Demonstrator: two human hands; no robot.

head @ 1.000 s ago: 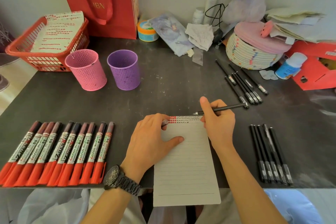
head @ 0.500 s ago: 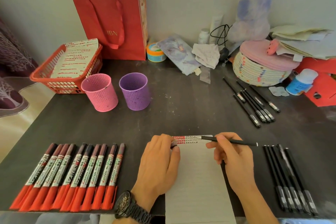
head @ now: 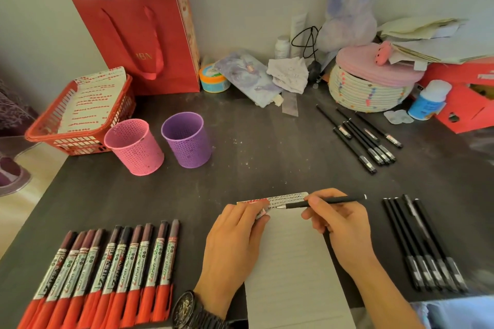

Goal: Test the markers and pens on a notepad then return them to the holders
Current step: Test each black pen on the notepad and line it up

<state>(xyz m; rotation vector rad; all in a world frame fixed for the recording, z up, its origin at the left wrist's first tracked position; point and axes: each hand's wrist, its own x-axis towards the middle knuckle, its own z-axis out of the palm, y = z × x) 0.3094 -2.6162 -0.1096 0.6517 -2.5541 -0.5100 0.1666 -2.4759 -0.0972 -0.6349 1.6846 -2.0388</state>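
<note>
Head view: right hand pinches a black pen, its tip on the notepad near the scribbled top strip. Left hand rests on the notepad's left edge with fingers bent; I cannot tell whether it grips anything. Red markers lie to the left on the tabletop.

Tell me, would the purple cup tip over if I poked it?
Probably, if poked near the rim. The purple pen holder looks empty and is full of holes, so it's likely light. Its round wall could let it roll once it's down.
</note>
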